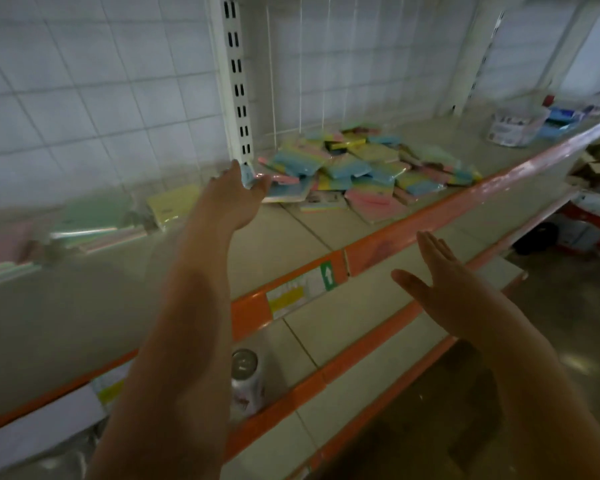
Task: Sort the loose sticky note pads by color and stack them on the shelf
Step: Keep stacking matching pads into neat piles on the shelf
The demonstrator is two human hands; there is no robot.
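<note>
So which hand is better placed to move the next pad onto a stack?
Left hand: it already grips a blue pad at the pile's edge. Right hand hovers open, lower.

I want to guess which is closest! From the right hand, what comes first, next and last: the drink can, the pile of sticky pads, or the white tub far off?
From the right hand in the head view:
1. Drink can, below and to its left on the lower shelf.
2. Pile of sticky pads, up on the shelf behind it.
3. White tub, far along the shelf to the right.
</note>
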